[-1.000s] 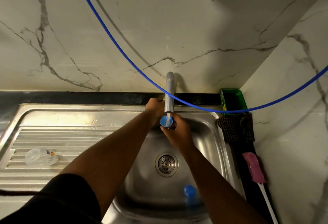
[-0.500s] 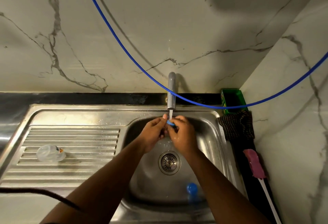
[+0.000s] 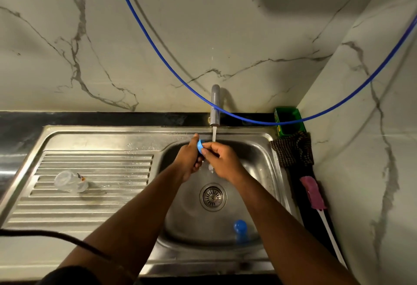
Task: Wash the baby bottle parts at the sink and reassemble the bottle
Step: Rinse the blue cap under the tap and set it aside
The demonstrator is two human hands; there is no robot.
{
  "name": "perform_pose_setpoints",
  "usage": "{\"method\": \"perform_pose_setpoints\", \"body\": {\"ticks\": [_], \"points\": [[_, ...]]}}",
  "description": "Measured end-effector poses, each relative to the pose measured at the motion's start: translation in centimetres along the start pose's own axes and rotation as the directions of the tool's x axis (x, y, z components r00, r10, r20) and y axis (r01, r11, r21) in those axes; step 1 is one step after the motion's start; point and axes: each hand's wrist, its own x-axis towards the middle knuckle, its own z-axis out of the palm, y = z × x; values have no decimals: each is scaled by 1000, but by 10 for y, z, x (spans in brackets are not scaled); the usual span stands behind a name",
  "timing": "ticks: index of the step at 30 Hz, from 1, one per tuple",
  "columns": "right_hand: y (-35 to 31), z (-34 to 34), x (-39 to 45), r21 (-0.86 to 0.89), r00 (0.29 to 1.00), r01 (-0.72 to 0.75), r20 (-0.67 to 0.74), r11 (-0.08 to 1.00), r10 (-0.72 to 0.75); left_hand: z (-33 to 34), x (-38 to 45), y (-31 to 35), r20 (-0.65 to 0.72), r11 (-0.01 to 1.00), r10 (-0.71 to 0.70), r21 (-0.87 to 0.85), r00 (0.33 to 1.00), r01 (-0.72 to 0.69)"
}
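Note:
Over the steel sink basin (image 3: 259, 160), my left hand (image 3: 188, 160) and my right hand (image 3: 222, 161) meet around a small blue bottle ring (image 3: 200, 145). The left hand grips the ring; the right hand's fingers pinch its edge. Water runs from the grey tap (image 3: 215, 106) in a thin stream just right of the ring, onto my right fingers. A blue cap-like bottle part (image 3: 240, 228) stands in the basin near its front wall. The clear bottle body (image 3: 70, 182) lies on its side on the ribbed drainboard (image 3: 94, 205) at the left.
A drain strainer (image 3: 212, 197) sits in the basin floor. A pink bottle brush (image 3: 314, 194) with a white handle lies on the right ledge, behind it a checked cloth (image 3: 292, 149) and a green box (image 3: 288, 118). A blue hose (image 3: 180, 79) sags across the wall.
Both hands came down from the tap spout and shifted slightly left. The blue ring, held open-side up under the spout a second ago, is now turned on edge beside the stream.

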Motion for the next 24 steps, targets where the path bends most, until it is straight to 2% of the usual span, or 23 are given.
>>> {"method": "perform_pose_setpoints", "body": {"ticks": [3, 4, 6, 8, 12, 16, 17, 21, 24], "points": [[6, -10, 0, -163, 989, 119, -66, 979, -131, -9, 1, 0, 82, 997, -75, 41, 994, 72], [5, -13, 3, -185, 986, 90, -125, 979, -114, -10, 2, 0, 90, 999, -40, 4, 995, 40], [1, -15, 6, -115, 980, -40, -200, 993, 16, -7, 6, -4, 105, 995, 69, -85, 992, -60], [-3, -13, 8, -79, 983, -81, -170, 994, 66, 0, 5, -4, 122, 988, 123, -112, 985, -110], [4, -21, 12, -251, 989, 20, -136, 968, -56, -1, 7, 3, 111, 981, 41, -192, 993, -19], [5, -21, 11, -234, 971, 189, -101, 954, -217, 5, 10, 3, 130, 968, -18, -244, 991, 50], [4, -20, 11, -256, 966, 191, -121, 947, -228, 6, 10, 2, 126, 965, -22, -256, 992, 54], [1, -22, 12, -309, 969, 5, -235, 951, -82, 9, 11, -1, 158, 966, 42, -258, 987, 0], [-1, -15, 6, -171, 981, 56, -174, 984, -86, 13, 10, 1, 201, 973, 57, -232, 978, -9]]}}
